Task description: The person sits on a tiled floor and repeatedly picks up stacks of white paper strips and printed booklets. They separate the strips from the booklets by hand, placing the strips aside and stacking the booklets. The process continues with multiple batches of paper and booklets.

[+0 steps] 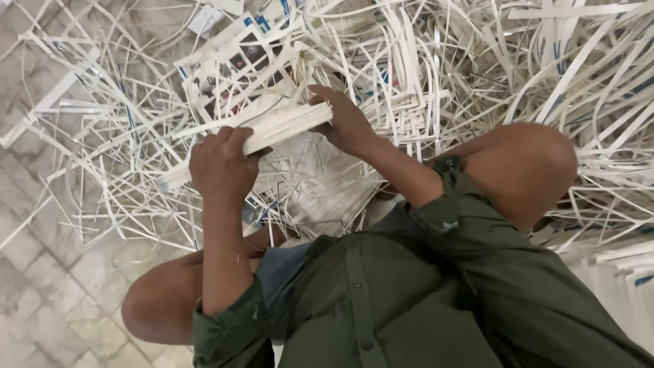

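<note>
Both my hands hold a thick stack of white paper sheets (272,129), seen edge-on and tilted up to the right. My left hand (221,167) grips its lower left end from above. My right hand (344,123) clasps its upper right end, fingers wrapped over the edge. Under the stack lies a loose heap of long white paper strips (436,61). A printed sheet with small pictures (235,71) rests on the heap just beyond the stack.
My bent knees (528,160) frame the spot, with a dark green shirt (402,300) below. Grey tiled floor (41,286) shows at left. More white stacks (630,279) lie at the lower right. Strips spread across the whole upper view.
</note>
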